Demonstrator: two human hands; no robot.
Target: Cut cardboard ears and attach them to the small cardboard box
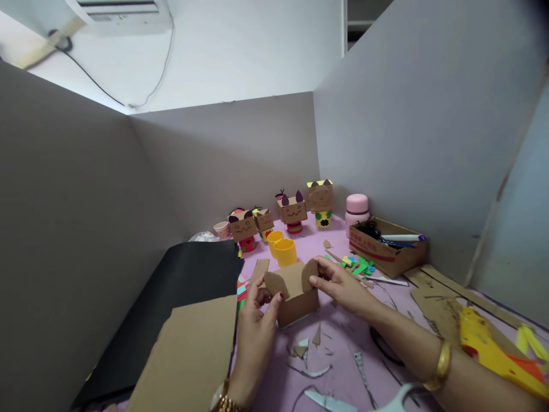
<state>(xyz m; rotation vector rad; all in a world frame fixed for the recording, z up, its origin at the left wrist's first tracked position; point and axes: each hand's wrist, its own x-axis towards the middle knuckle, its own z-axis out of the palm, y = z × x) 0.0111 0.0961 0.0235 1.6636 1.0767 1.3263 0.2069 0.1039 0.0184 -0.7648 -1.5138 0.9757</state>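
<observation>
A small brown cardboard box (297, 302) rests on the pink table (343, 349) in front of me. My left hand (255, 329) pinches a rounded cardboard ear piece (275, 283) at the box's left top corner. My right hand (343, 289) holds a second ear piece (309, 273) against the right top corner. Both wrists wear gold bangles. Paper and cardboard scraps lie around the box.
Several cardboard box-head figures (293, 212) stand at the back with two yellow cups (285, 250), a pink flask (357, 210) and an open carton of pens (387, 246). Black paper (180, 297) and a cardboard sheet (189, 355) lie left; a yellow glue gun (489, 346) and scissors (398, 397) lie right.
</observation>
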